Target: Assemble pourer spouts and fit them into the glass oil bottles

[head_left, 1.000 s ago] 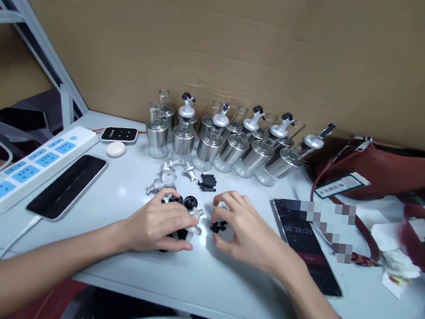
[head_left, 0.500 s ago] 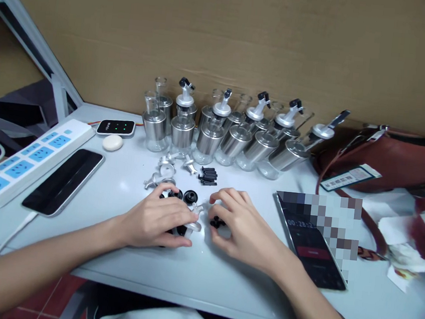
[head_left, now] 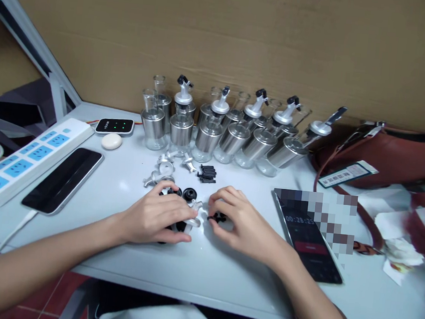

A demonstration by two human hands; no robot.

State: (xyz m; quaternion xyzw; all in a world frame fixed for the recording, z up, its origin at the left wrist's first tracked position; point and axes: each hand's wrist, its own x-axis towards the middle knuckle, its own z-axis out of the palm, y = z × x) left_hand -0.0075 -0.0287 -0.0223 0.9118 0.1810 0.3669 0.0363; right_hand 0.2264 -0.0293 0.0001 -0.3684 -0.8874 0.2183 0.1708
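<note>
My left hand (head_left: 156, 218) rests on the white table (head_left: 201, 274), fingers curled round a clear pourer spout with a black stopper (head_left: 188, 220). My right hand (head_left: 242, 224) lies just right of it, fingertips pinching at a small clump of black parts (head_left: 217, 217). Loose black caps (head_left: 189, 194), silver spout pieces (head_left: 158, 175) and a pile of small black pegs (head_left: 207, 173) lie just beyond my hands. Behind them stands a row of glass-and-steel bottles (head_left: 207, 134), some fitted with pourers.
A power strip (head_left: 20, 158) and a dark phone (head_left: 63, 179) lie at the left, with a small black device (head_left: 114, 126) and a white oval object (head_left: 111, 141). A second phone (head_left: 308, 241) lies at the right. A brown bag (head_left: 393, 157) and crumpled paper (head_left: 400, 243) sit far right.
Both hands stay over the small parts. The right fingertips have closed in on the black clump. The view has shifted slightly.
</note>
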